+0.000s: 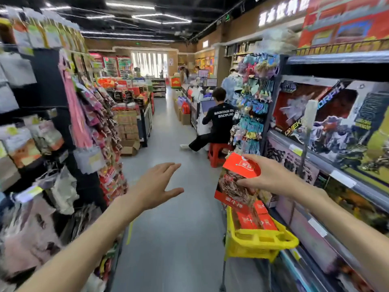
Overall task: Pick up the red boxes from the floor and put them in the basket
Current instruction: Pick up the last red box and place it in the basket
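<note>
Setting: a shop aisle with a smooth grey floor [168, 239], a black ceiling hung with strip lights, and bright windows at the far end.

Item 1: our right hand [271, 175], fingers and thumb clamped on a red box [237, 182] held tilted in the air just above the basket.

Item 2: a yellow basket [261, 241] on a wheeled frame, close against the right-hand shelving, with more red boxes [259, 218] lying inside.

Item 3: our left hand [157, 184], empty, fingers spread, raised over the aisle.

Item 4: the left rack [88, 127], crowded with hanging packets.

Item 5: the right shelves [336, 123], carrying large toy cartons.

Item 6: a person in a black shirt [219, 121] seated on a red stool [216, 152] further along the aisle.
</note>
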The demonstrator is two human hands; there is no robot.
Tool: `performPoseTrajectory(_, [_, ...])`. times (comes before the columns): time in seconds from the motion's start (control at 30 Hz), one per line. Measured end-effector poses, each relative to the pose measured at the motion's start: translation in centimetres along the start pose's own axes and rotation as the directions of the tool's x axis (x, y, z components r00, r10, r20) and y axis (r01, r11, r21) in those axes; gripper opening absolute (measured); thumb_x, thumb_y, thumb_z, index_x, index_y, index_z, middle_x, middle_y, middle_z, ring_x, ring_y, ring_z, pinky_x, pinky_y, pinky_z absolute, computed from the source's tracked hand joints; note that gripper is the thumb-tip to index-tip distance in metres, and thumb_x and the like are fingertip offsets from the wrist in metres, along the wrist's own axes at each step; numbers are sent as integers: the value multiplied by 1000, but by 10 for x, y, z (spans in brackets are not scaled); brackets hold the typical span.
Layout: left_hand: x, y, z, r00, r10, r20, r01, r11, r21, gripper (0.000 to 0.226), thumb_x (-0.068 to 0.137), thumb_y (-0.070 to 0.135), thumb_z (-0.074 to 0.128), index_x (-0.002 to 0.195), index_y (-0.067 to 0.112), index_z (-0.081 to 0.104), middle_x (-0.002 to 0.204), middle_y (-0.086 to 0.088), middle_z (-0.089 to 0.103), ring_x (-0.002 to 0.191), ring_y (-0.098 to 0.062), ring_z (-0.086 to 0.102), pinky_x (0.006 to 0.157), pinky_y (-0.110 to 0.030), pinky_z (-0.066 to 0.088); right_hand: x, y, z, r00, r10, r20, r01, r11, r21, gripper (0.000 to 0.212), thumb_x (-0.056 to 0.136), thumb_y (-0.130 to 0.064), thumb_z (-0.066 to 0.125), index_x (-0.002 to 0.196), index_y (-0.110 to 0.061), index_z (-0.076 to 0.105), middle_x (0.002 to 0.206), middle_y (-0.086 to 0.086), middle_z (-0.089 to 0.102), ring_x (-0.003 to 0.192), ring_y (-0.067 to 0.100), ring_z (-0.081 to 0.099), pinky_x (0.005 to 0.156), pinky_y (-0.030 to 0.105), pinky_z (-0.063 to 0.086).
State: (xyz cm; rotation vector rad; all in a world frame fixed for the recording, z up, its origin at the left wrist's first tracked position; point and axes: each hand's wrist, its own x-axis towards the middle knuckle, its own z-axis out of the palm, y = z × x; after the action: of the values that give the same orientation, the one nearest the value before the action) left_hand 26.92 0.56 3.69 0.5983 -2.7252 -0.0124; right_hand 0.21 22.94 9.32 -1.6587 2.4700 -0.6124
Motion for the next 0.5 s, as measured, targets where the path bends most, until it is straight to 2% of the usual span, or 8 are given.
performPoseTrajectory(0.13, [87, -42, 34, 998, 66, 13, -65, 997, -34, 80, 90, 65, 49, 153, 23, 24, 156, -1, 35, 141, -20, 33, 115, -33, 28, 78, 21, -1, 999, 45, -30, -45, 999, 4, 91, 75, -63, 76, 148, -28, 37, 117, -7, 58, 93, 9, 60, 77, 30, 51])
performPoseTrajectory(0.23, [151, -73, 64, 994, 104, 19, -103, 994, -40, 79, 91, 66, 49, 153, 24, 24, 156, 0, 34, 143, -19, 31, 115, -35, 28, 141, 46, 8, 995, 90, -37, -89, 996, 30, 92, 74, -66, 75, 149, -30, 35, 116, -9, 57, 90, 4, 59, 70, 26, 47])
performPoseTrajectory(0.33, [219, -108, 92, 991, 130, 17, -130, 991, -35, 78, 91, 64, 50, 153, 23, 25, 155, 0, 35, 142, -19, 31, 114, -33, 27, 213, 77, 18, 993, 113, -41, -111, 993, 49, 95, 71, -70, 74, 149, -33, 35, 117, -10, 56, 92, 6, 60, 75, 29, 50])
performPoseTrajectory(0.5, [339, -164, 134, 988, 153, 33, -152, 987, -47, 78, 91, 64, 50, 153, 22, 25, 154, 1, 37, 140, -18, 33, 114, -30, 26, 339, 124, 17, 984, 166, -63, -159, 981, 108, 93, 70, -66, 78, 148, -33, 37, 106, -12, 60, 86, 5, 62, 73, 27, 52])
